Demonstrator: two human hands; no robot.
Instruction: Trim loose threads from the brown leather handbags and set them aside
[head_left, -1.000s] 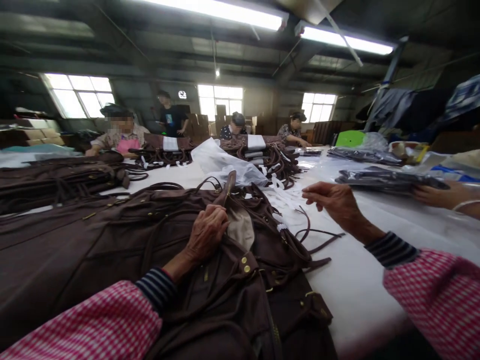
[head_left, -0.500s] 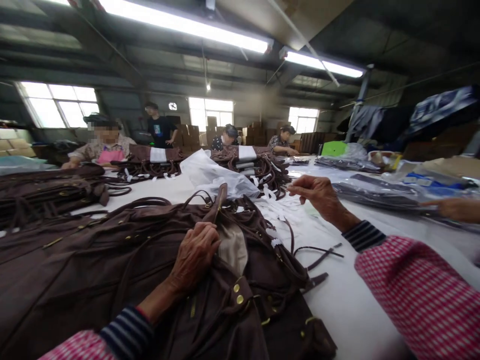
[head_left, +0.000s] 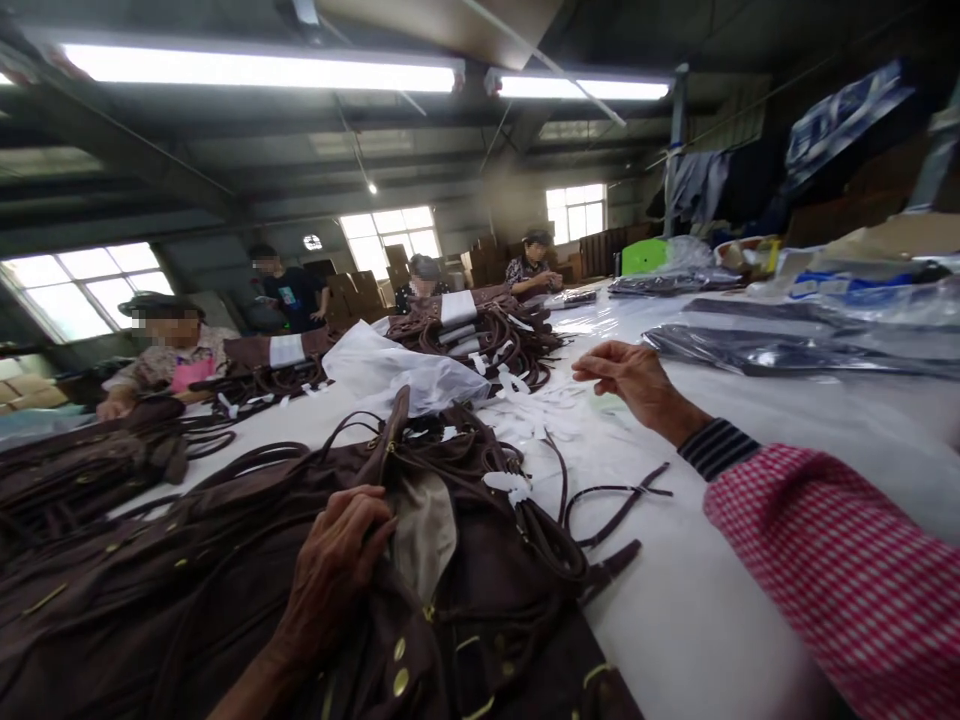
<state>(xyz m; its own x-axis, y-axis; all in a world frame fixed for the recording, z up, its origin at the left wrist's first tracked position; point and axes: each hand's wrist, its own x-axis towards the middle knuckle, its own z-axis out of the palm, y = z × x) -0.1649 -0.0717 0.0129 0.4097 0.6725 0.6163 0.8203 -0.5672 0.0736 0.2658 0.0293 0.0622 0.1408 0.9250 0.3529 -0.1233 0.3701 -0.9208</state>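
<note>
A dark brown handbag [head_left: 247,590] with gold-coloured fittings and long straps lies in front of me, its light lining [head_left: 426,525] showing at the opening. My left hand [head_left: 337,545] is closed on the bag's edge beside that lining. My right hand [head_left: 637,385] is raised over the white table [head_left: 675,560], thumb and fingers pinched together; whatever may be between them is too small to make out. Below and left of it lie loose white strips [head_left: 529,410]. White tags [head_left: 508,485] hang among the bag's straps.
Stacks of brown bags with white wraps [head_left: 459,308] stand behind a crumpled translucent plastic sheet [head_left: 397,365]. Plastic-wrapped dark pieces [head_left: 750,335] lie at the right. Several people work at the far side, one in a pink apron [head_left: 193,372]. More brown bags [head_left: 97,470] lie at left.
The view has tilted and shifted, so the bag and my left hand sit lower and further left. My right hand stays pinched in the air. Another person's hand at the right edge is gone.
</note>
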